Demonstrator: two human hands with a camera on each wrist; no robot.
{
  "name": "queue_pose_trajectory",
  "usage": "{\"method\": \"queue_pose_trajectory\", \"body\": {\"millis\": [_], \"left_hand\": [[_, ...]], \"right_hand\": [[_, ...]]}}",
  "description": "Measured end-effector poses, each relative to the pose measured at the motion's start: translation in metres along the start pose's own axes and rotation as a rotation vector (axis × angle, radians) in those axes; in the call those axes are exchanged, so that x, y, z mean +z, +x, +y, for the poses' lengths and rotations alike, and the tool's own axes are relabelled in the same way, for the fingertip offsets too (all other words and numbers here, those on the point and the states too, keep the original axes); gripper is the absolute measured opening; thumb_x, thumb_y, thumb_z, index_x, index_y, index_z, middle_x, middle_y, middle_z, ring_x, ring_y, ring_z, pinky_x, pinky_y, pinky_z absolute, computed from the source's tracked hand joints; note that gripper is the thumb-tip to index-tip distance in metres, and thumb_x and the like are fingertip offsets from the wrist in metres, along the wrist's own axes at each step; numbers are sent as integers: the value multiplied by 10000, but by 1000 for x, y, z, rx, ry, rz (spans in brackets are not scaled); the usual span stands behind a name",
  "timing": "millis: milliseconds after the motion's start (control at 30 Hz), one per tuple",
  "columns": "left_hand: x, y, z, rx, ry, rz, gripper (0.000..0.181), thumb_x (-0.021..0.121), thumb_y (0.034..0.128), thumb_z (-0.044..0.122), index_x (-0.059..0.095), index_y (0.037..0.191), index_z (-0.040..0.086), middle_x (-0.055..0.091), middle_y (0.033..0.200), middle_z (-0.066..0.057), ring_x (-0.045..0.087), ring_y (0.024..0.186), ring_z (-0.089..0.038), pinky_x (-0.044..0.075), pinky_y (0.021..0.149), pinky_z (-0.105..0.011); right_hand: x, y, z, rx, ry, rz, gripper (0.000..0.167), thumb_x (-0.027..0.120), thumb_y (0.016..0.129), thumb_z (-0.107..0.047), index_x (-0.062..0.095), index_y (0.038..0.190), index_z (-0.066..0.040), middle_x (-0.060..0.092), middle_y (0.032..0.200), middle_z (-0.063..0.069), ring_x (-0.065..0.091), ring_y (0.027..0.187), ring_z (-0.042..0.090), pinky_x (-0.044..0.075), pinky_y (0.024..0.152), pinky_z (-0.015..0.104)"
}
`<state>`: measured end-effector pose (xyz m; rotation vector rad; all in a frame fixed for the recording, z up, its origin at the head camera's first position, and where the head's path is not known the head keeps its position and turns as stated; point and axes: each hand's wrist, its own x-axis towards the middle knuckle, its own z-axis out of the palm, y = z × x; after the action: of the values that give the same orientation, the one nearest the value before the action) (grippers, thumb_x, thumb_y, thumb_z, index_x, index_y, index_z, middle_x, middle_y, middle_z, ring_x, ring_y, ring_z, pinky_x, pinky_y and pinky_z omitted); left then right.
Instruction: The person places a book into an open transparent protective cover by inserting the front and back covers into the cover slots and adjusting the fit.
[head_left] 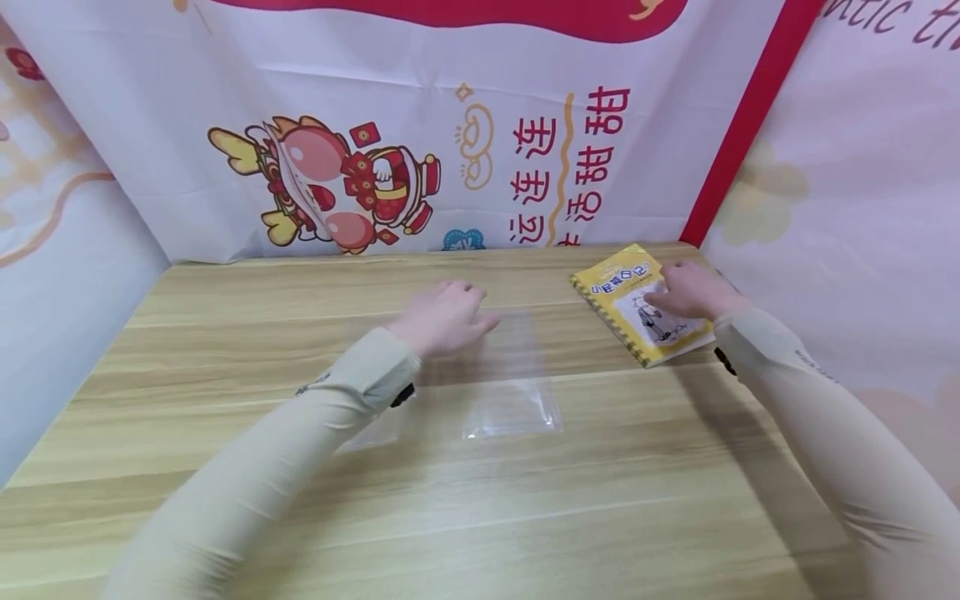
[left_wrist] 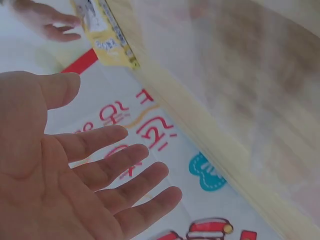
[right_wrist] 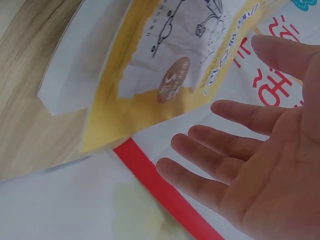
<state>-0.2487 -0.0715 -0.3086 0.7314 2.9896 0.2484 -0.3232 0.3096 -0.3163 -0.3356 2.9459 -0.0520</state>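
The biggest thing is the white hanging cloth [head_left: 675, 125] with red Chinese words, at the back. In front of it is the wood table [head_left: 487, 517]. Near the middle of the table lies some clear, thin plastic [head_left: 513, 408], shiny at its near edge. I cannot tell if it is 1 piece or 2. To the right of it, near the back corner, is the yellow Diary of a Wimpy Kid book [head_left: 643, 323], front cover up. In the right wrist view the cover shows a 3 in a brown oval.

The 2 hands are smaller. The left hand [head_left: 447, 321] is over the plastic, fingers spread, holding nothing. The right hand [head_left: 693, 290] is at the right side of the book, thumb and fingers apart, not gripping it. I cannot tell if either hand touches what is under it.

So the work looks like it is just at the start. The book and the plastic lie apart, and nothing is picked up. Nearly all of it seems left to do.
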Motion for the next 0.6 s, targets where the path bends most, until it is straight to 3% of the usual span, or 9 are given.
{"method": "queue_pose_trajectory", "body": {"millis": [200,400,600], "left_hand": [[7,16,22,4,53,-33,618,464,1012,496,496,1404,19,507,1397,-167,478,1263,-320,409,1043,-477],[8,25,41,18,66,-25,561,475,1014,467,533,1362,31,546,1338,-154,504,1215,-312,449,997,-471],[11,31,53,25,54,0,515,481,1015,435,561,1327,33,562,1302,-156,521,1184,-311,472,967,-465]], "right_hand": [[1,3,8,-21,22,23,552,601,949,-357,547,1211,126,552,1176,336,517,1090,468,404,929,643],[1,4,13,-8,80,13,374,584,957,-305,582,997,67,564,920,198,525,835,337,450,760,491],[0,2,17,27,125,1,379,581,964,-308,571,1020,66,564,934,211,536,840,340,464,752,487]]}}
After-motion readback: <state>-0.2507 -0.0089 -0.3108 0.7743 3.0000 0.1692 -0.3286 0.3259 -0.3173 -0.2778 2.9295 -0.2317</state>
